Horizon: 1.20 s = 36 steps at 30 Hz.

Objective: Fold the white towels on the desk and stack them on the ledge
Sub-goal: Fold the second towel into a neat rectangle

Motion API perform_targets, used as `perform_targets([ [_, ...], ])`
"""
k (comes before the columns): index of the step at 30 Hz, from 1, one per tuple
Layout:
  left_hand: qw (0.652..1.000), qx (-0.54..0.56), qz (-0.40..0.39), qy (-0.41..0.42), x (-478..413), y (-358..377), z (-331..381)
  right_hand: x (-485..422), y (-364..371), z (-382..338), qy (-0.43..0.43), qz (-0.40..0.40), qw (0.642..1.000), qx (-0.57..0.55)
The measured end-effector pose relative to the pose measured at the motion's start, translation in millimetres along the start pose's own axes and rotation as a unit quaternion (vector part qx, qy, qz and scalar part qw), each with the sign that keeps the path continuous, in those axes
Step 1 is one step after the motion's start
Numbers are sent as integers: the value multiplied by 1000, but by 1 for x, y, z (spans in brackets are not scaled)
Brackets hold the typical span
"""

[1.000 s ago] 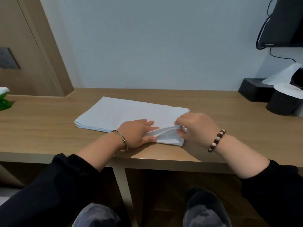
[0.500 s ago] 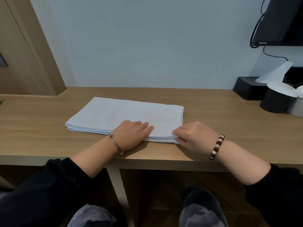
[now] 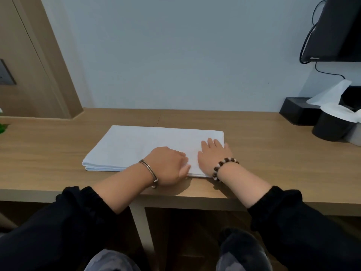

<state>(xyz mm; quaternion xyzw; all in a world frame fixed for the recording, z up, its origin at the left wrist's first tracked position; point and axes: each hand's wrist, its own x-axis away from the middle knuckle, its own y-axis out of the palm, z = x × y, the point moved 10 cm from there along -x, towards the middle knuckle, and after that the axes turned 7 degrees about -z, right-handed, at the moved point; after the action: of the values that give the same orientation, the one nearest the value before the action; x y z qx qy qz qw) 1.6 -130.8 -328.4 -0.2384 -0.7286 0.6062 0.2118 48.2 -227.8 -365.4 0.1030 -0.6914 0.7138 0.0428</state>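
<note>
Fingers [image 3: 181, 154] of the left hand [image 3: 166, 165] are resting loosely bent, gripping nothing, on the folded white rectangular cloth towel [image 3: 144, 142] on the light-brown wooden desk [image 3: 48, 153]. The right hand [image 3: 213, 155] is pressing straight fingers flat on its right end. Farther right, a black rectangular box [image 3: 294, 111] and black round cup [image 3: 330, 128] are holding white tissue [image 3: 330, 92].

Towel [image 3: 148, 145]: white cloth, matt. Desk [image 3: 273, 153]: smooth wood-grain. Bangle [image 3: 149, 170]: shiny metal.
</note>
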Motion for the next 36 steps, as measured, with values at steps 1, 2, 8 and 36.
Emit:
perform_targets([
  [1,998,39,6,-43,-1,-3,-18,-1,4,5,-2,-2,1000,-5],
  [2,993,66,9,-94,-1,-4,-38,-3,6,12,-6,-7,1000,-5],
  [8,949,112,-147,-256,0,55,-122,-9,-4,71,44,-42,994,91],
  [36,958,131,-123,-223,-18,62,-84,-17,2,-23,-4,-20,997,-77],
])
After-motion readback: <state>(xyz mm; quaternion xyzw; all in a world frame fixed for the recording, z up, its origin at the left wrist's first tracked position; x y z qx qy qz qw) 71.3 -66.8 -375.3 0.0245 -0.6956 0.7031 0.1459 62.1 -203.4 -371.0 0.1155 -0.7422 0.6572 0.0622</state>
